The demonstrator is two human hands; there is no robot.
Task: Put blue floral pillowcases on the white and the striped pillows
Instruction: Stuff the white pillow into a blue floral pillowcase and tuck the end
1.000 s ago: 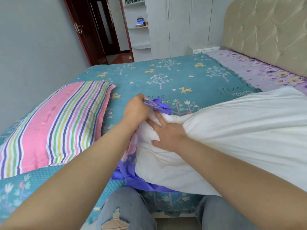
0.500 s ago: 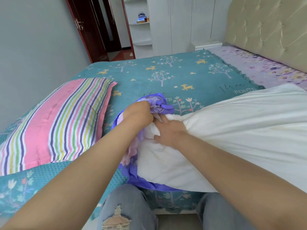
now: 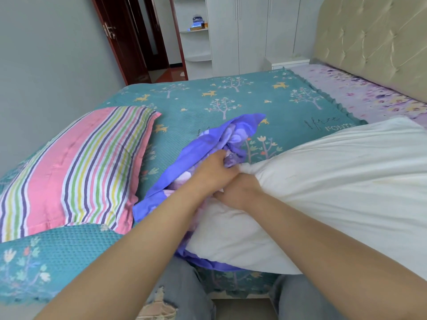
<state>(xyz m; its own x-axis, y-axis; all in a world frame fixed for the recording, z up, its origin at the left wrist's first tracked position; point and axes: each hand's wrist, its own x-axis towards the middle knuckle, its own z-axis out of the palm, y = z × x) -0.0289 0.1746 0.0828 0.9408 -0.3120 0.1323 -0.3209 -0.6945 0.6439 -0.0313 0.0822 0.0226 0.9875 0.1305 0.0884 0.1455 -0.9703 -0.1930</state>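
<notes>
- Blue floral pillowcase (image 3: 208, 144) lies bunched at frame centre; the left hand (image 3: 211, 168) clenches its gathered fabric.
- The right hand (image 3: 240, 190) pinches the white pillow (image 3: 323, 192) by its near corner, just beside the case mouth.
- Only that corner meets the case; most of the pillow, at right, lies bare.
- The striped pillow (image 3: 76, 169), left on the bed (image 3: 231, 100), is still uncovered; I see no second case.

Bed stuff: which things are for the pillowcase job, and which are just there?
For the job: blue floral pillowcase, white pillow, striped pillow, left hand, right hand.

Just there: teal bedspread, headboard, wardrobe, door.
</notes>
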